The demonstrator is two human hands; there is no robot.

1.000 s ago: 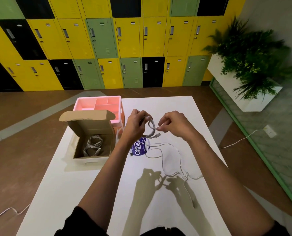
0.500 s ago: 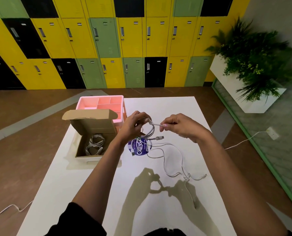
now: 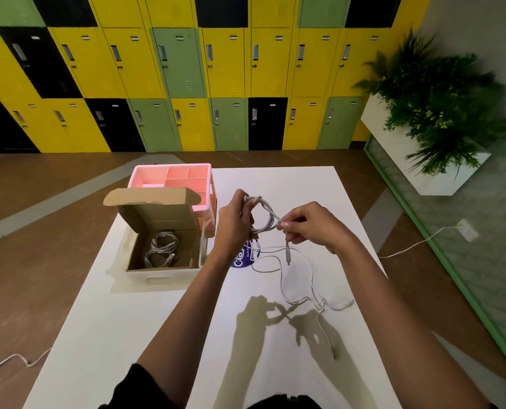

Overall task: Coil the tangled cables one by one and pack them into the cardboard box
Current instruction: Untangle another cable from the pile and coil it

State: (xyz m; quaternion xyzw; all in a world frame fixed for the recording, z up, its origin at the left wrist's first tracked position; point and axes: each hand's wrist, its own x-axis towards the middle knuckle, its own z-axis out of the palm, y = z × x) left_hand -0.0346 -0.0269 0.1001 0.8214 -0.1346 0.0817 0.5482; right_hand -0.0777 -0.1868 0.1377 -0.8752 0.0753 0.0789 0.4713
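Observation:
My left hand holds a coil of white cable upright above the white table. My right hand pinches the same cable's loose end beside the coil, and its plug hangs down below my fingers. More white cable lies loose and tangled on the table beneath my hands. The open cardboard box stands to the left of my left hand, with coiled cables lying inside it.
A pink compartment tray stands behind the box. A round purple sticker or lid lies under my left wrist. A planter stands at the right, lockers at the back, and cords run on the floor.
My right hand has drawn the cable's end out to the right and down, so the plug hangs free. The coil in my left hand has lifted slightly. The view has shifted a little.

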